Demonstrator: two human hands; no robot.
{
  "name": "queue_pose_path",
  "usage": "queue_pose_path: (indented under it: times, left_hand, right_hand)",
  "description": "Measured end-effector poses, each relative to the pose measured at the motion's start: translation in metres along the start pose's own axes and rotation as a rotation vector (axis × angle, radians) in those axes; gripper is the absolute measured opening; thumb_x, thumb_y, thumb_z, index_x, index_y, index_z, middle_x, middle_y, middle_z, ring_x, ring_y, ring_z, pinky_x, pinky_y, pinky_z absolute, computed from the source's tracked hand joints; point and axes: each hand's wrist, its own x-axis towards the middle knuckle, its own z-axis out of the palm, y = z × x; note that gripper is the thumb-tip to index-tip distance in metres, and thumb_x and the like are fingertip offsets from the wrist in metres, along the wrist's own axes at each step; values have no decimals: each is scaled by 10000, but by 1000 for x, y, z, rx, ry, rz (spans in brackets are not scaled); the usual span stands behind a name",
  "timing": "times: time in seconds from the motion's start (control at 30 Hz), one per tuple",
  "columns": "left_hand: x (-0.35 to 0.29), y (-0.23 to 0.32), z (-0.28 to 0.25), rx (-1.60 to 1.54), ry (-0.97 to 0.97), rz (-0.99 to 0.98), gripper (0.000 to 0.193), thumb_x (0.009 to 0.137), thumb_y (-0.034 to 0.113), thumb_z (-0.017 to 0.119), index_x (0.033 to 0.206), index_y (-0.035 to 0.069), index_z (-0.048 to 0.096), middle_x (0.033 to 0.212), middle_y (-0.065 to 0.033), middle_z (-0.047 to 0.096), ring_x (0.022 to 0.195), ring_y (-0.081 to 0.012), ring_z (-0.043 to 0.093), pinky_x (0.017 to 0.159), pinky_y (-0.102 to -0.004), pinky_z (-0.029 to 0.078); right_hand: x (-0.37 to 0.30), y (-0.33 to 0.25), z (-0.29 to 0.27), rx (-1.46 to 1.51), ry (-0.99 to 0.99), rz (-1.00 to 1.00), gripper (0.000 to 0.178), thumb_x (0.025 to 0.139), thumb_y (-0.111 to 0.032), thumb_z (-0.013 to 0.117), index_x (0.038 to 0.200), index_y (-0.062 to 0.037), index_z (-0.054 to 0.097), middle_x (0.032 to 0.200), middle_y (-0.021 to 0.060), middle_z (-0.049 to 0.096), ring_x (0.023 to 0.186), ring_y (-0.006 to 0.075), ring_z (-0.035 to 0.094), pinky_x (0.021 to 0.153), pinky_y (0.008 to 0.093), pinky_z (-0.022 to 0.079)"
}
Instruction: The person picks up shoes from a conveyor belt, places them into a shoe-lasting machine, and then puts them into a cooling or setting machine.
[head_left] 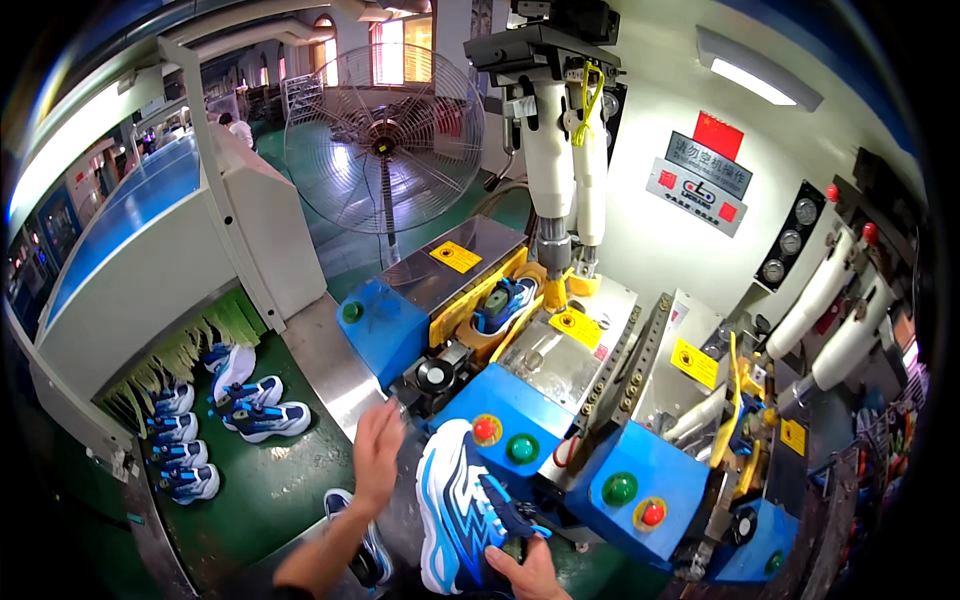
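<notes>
My right hand (528, 572) grips a blue, white and navy sneaker (455, 505) near its collar, thumb on the upper. The sneaker is tilted with its white sole to the left. To its upper left my left hand (378, 450) is raised, fingers stretched out and nothing in them. A second sneaker (372, 555) lies partly behind my left forearm. Ahead, another sneaker (505, 303) sits clamped between yellow pads in the left station of a blue and grey press machine (540, 375). In the right station a blue shoe (742, 435) is partly hidden by yellow pads.
Several sneakers (270, 420) stand on a green conveyor belt (265, 480) at left, by a fringed tunnel opening (180, 345). Red and green buttons (522, 449) face me on the press. White cylinders (552, 150) hang above it. A large fan (383, 140) stands behind.
</notes>
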Motion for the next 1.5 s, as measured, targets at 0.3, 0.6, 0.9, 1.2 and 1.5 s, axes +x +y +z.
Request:
queue_pose_path:
  times: [0.3, 0.6, 0.9, 1.2, 1.5]
  left_hand:
    - [347, -152, 172, 601, -498, 202, 748, 890, 309, 628, 1426, -94, 299, 1316, -345, 499, 1250, -424, 499, 1054, -409, 394]
    - [403, -78, 108, -238, -797, -278, 450, 882, 137, 630, 1309, 33, 533, 1122, -87, 647, 1002, -146, 619, 852, -310, 501]
    - [191, -158, -169, -938, 108, -277, 598, 983, 432, 457, 1416, 21, 419, 1397, -180, 499, 1241, -329, 532, 1055, -459, 437]
    - [27, -148, -230, -639, 694, -576, 551, 1034, 317, 446, 1384, -105, 406, 1418, -208, 453, 1262, -326, 463, 1092, -477, 348]
    - [28, -135, -187, -310, 384, -204, 500, 918, 137, 599, 1295, -157, 453, 1272, -270, 519, 1144, -380, 515, 1027, -513, 395]
  right_hand:
    - [87, -52, 24, -246, 114, -73, 604, 775, -252, 767, 1290, -11, 564, 824, -2, 542, 745, 137, 492, 693, 320, 445]
    - [149, -34, 41, -127, 344, -26, 647, 859, -160, 706, 1437, -50, 436, 749, -83, 433, 622, 44, 377, 540, 204, 337]
    - [458, -101, 33, 178, 241, 332, 230, 955, -162, 575, 1108, 8, 586, 996, 153, 683, 897, 277, 693, 763, 395, 584]
    - [561, 0, 65, -915, 631, -454, 658, 826, -157, 634, 1327, 131, 319, 1297, 337, 391, 1174, 506, 431, 1023, 508, 363]
    - [510, -68, 51, -1018, 386, -172, 693, 848, -416, 659, 1229, 103, 401, 1216, 323, 525, 1142, 446, 533, 965, 457, 451]
